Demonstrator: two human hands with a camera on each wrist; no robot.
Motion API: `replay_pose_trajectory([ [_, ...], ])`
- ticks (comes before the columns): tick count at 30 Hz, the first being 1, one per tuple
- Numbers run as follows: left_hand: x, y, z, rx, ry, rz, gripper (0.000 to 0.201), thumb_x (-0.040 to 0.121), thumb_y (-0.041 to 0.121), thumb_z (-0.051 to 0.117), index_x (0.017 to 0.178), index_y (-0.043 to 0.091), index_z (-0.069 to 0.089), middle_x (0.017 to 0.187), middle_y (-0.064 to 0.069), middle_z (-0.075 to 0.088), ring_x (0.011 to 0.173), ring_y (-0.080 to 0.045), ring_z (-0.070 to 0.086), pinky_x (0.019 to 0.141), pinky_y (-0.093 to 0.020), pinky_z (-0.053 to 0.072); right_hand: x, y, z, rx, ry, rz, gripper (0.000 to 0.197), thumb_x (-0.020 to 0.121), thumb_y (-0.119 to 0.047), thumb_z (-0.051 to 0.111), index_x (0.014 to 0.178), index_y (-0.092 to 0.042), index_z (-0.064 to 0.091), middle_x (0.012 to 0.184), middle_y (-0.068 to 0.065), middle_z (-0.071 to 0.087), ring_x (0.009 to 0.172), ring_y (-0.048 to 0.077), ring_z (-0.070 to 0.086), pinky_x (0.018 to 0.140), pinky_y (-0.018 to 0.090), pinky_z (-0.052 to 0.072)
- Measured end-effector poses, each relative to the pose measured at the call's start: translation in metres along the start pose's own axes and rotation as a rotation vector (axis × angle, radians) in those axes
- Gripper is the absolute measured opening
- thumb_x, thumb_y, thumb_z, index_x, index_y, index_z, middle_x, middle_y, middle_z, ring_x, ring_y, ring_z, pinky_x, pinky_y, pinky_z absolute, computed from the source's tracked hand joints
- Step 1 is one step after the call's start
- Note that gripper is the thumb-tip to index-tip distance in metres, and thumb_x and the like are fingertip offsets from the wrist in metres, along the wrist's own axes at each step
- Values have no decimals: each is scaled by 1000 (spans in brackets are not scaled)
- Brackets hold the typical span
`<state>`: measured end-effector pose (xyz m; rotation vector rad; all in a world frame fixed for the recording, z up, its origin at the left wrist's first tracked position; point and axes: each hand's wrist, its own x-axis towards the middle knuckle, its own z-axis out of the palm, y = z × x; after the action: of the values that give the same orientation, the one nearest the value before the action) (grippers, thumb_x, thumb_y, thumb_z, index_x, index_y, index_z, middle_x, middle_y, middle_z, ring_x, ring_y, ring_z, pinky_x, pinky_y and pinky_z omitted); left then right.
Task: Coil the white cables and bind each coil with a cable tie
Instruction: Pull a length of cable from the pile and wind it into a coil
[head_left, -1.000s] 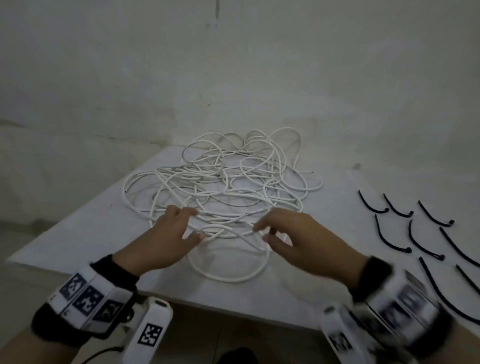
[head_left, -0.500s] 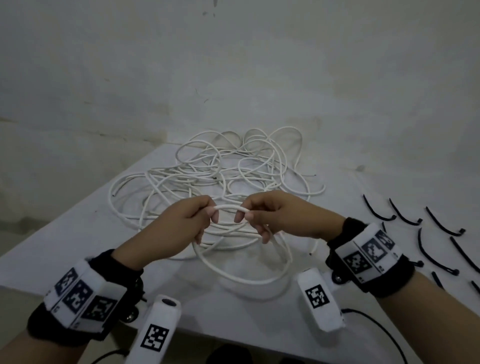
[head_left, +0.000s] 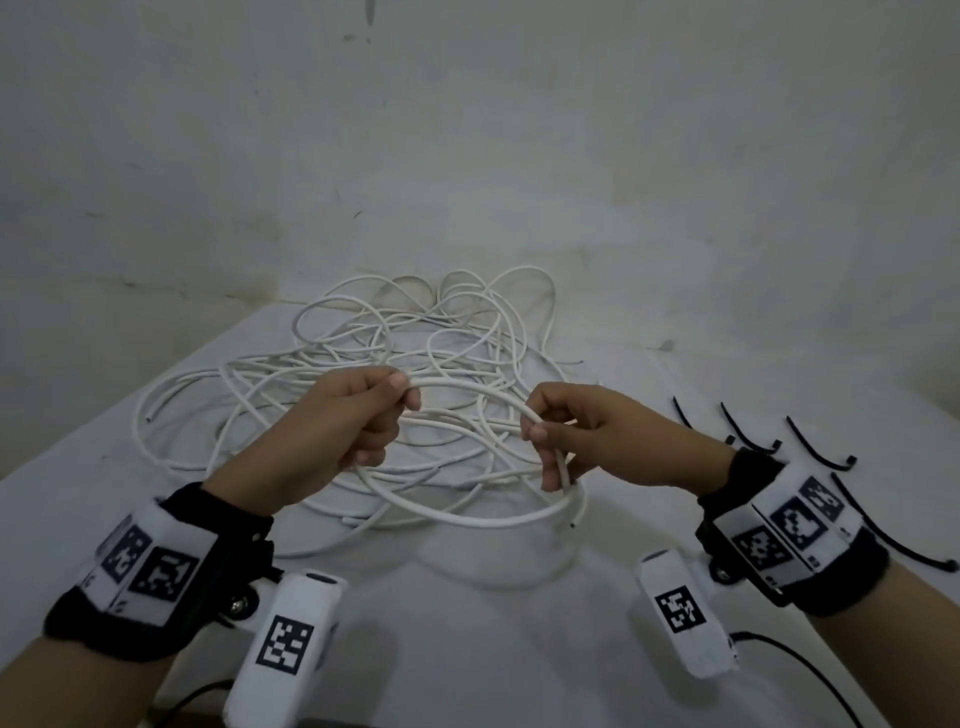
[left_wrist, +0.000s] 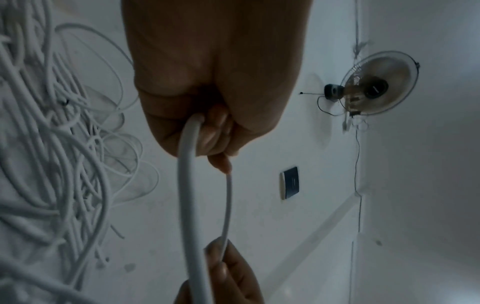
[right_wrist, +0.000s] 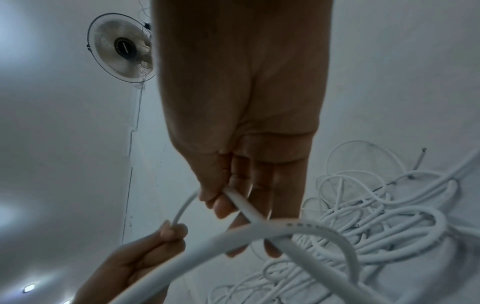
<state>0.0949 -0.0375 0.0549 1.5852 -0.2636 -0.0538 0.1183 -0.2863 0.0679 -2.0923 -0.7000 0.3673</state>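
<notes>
your left hand (head_left: 358, 415) is raised above the white table (head_left: 78, 483), fingers curled round one white cable (head_left: 467, 514), with thumb and forefinger pinching it where it leaves the fist. your right hand (head_left: 576, 434) is level with it and a little apart, pinching the same cable between thumb and forefinger while the lower fingers curl loosely beside the strand. the cable arches between the two hands, then drops from the right hand, sweeps in a single loop toward you just above the tabletop, and rises back to the left hand. one cut end (head_left: 572, 525) of it shows at the right of the loop, below the right hand.

in the left wrist view the cable (left_wrist: 189, 195) leaves the left fist (left_wrist: 215, 98) and runs down toward the right hand's fingertips (left_wrist: 221, 265). in the right wrist view the strand (right_wrist: 244, 203) crosses under the right thumb (right_wrist: 213, 197), and the left hand (right_wrist: 145, 253) grips its far run.

the remaining white cables (head_left: 395, 358) lie in a loose tangle on the table behind both hands, reaching to the wall. black cable ties (head_left: 810, 441) lie in rows on the table to the right of the right wrist, apart from the cables. a wall fan (left_wrist: 376, 84) hangs on the wall.
</notes>
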Motion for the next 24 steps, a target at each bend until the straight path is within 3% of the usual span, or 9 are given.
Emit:
replay_pose_trajectory([
  [2,4,5,4,-83,5,-6,29,100,21,35,78,8,50,48,10,22,38,-1,17,34,-12,18,0,4,4,-23,65,-36,5,98,-12,49,96,-16,51,74,6,59,68,23,69,62,28,53],
  [5,12,11,7,-201,38,-41,30,102,22,32,78,11,47,47,10,23,36,1,18,31,-10,16,-4,9,14,18,96,-103,26,96,-12,53,112,-26,39,84,8,59,67,26,69,65,25,52],
  [10,25,11,0,-361,102,-141,32,103,24,30,77,13,45,44,11,23,31,1,19,27,-10,14,-20,22,11,130,3,-179,53,70,-23,80,105,-38,43,103,-1,55,76,21,60,75,33,53],
  [13,26,8,-2,-423,118,-169,32,103,23,29,76,14,43,43,11,24,30,1,20,26,-10,14,-26,25,9,-141,-18,-224,32,71,-18,83,93,-31,63,106,-6,52,96,12,60,90,30,51],
  [16,25,6,-6,-447,124,-182,32,103,22,28,76,14,43,43,10,24,30,0,21,26,-9,14,-27,31,5,-390,123,-280,10,78,-14,78,81,-22,72,111,-5,53,105,4,58,91,23,48],
  [18,23,4,-10,-445,125,-202,32,103,21,28,76,13,44,44,10,25,30,-1,22,26,-9,18,-28,31,-4,-456,282,-304,6,79,-25,76,82,-23,72,107,-7,53,97,5,57,81,22,49],
  [20,20,0,-10,-410,109,-241,31,102,19,29,76,13,45,45,8,30,33,-1,29,31,-11,31,-31,28,-13,-467,466,-261,6,79,-30,72,83,-26,71,91,-5,58,81,6,57,69,22,49],
  [22,14,-6,-6,-264,79,-282,29,101,18,32,77,13,48,49,5,38,38,-4,42,40,-15,44,-34,24,-22,-395,544,-180,4,84,-18,70,82,-21,69,70,-1,65,63,10,61,65,31,53],
  [24,9,-11,0,-94,50,-325,28,100,16,35,77,13,51,53,3,46,43,-6,51,45,-20,50,-37,21,-27,-252,518,-124,12,89,-3,60,86,-12,68,67,4,70,63,17,69,66,33,58],
])
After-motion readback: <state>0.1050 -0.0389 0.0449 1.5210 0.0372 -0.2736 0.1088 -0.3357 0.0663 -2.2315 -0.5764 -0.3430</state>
